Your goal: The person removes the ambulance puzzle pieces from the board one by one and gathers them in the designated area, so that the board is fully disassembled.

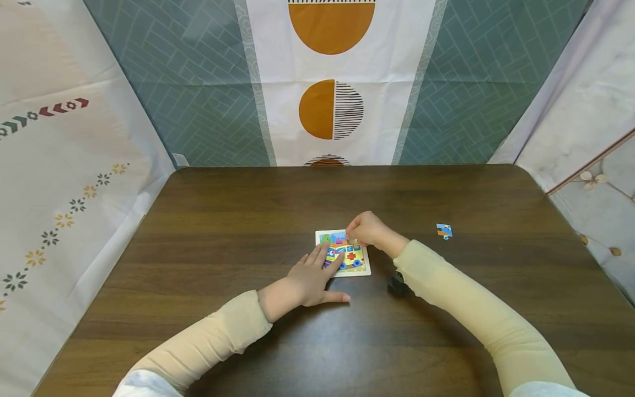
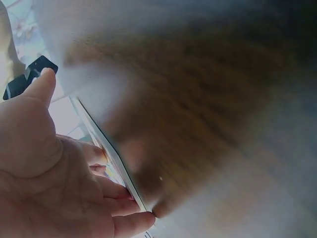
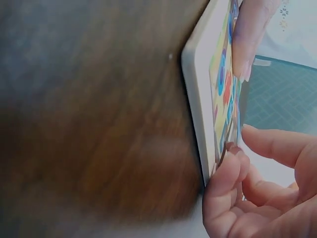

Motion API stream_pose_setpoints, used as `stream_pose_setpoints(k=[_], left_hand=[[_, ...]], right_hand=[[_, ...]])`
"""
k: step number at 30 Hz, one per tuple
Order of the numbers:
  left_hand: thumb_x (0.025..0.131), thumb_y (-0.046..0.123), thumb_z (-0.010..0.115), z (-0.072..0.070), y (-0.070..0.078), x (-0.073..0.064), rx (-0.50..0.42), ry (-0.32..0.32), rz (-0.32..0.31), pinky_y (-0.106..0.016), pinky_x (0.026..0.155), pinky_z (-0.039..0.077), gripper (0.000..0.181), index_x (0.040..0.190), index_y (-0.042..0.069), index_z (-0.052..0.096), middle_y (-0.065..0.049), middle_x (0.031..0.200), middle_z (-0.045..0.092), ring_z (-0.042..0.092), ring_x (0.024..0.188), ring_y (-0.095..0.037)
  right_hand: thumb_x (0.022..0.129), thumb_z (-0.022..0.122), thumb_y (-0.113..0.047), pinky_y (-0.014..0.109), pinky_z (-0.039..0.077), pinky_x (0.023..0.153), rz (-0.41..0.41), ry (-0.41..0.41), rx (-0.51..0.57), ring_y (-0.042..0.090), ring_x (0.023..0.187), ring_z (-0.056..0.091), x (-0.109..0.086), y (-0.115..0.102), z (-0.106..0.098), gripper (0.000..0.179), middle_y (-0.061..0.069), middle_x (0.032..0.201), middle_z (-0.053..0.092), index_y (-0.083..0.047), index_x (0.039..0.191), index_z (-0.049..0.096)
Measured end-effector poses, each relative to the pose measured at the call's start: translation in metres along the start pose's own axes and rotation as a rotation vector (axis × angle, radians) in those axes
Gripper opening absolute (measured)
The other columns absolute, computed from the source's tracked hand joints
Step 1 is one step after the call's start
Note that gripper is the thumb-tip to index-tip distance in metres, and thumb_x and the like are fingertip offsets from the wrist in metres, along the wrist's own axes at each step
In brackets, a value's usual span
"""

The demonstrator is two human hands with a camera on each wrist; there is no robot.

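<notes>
A small jigsaw puzzle (image 1: 358,263) in a white frame lies on the table, showing a yellow vehicle with a red cross and blue wheels. My left hand (image 1: 310,278) rests over its left side, fingers spread and straight on the picture and thumb out on the tabletop. At the upper right corner my right hand (image 1: 369,229) has its fingers curled. In the right wrist view, that hand's thumb and fingers pinch a puzzle piece (image 3: 236,133) at the puzzle's edge, mostly hidden by the fingers. A loose blue puzzle piece (image 1: 444,230) lies farther right.
The brown wooden table (image 1: 223,220) reaches back to a patterned cloth (image 1: 198,82). A black device (image 1: 397,285) sits under the right wrist. Light patterned cloths hang on both sides.
</notes>
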State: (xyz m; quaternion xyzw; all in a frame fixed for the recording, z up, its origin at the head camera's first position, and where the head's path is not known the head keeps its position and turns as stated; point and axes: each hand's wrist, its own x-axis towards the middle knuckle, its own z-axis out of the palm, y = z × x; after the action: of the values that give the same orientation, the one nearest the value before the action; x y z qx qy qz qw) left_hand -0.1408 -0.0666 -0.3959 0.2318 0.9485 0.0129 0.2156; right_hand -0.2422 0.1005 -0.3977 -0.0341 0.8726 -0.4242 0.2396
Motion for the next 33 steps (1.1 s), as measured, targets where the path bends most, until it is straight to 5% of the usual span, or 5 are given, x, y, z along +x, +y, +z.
stream_pose_setpoints(k=[12, 20, 33], left_hand=[[0.082, 0.077, 0.039, 0.001, 0.002, 0.0, 0.018, -0.001, -0.005, -0.046, 0.117, 0.02, 0.092, 0.154, 0.028, 0.01, -0.014, 0.16, -0.004, 0.003, 0.148, -0.028], [0.082, 0.077, 0.04, 0.002, 0.002, 0.001, 0.025, 0.001, -0.008, -0.046, 0.116, 0.02, 0.093, 0.154, 0.028, 0.009, -0.014, 0.16, -0.003, 0.005, 0.148, -0.028], [0.082, 0.077, 0.041, 0.001, 0.002, 0.0, 0.032, -0.02, -0.008, -0.046, 0.117, 0.018, 0.094, 0.154, 0.028, 0.006, -0.013, 0.16, -0.005, 0.002, 0.148, -0.028]], right_hand=[[0.087, 0.067, -0.012, 0.019, 0.042, 0.045, 0.042, 0.006, -0.158, 0.01, 0.052, 0.045, 0.002, -0.009, 0.001, 0.018, 0.007, 0.082, 0.061, 0.002, 0.099, 0.068], [0.088, 0.066, -0.006, 0.02, 0.047, 0.05, -0.012, -0.036, -0.077, 0.011, 0.052, 0.052, 0.003, -0.007, -0.004, 0.013, 0.006, 0.069, 0.063, 0.005, 0.096, 0.068], [0.089, 0.061, -0.001, 0.022, 0.048, 0.055, -0.041, -0.102, 0.001, 0.01, 0.057, 0.055, 0.005, -0.003, -0.008, 0.02, 0.014, 0.081, 0.069, 0.012, 0.104, 0.065]])
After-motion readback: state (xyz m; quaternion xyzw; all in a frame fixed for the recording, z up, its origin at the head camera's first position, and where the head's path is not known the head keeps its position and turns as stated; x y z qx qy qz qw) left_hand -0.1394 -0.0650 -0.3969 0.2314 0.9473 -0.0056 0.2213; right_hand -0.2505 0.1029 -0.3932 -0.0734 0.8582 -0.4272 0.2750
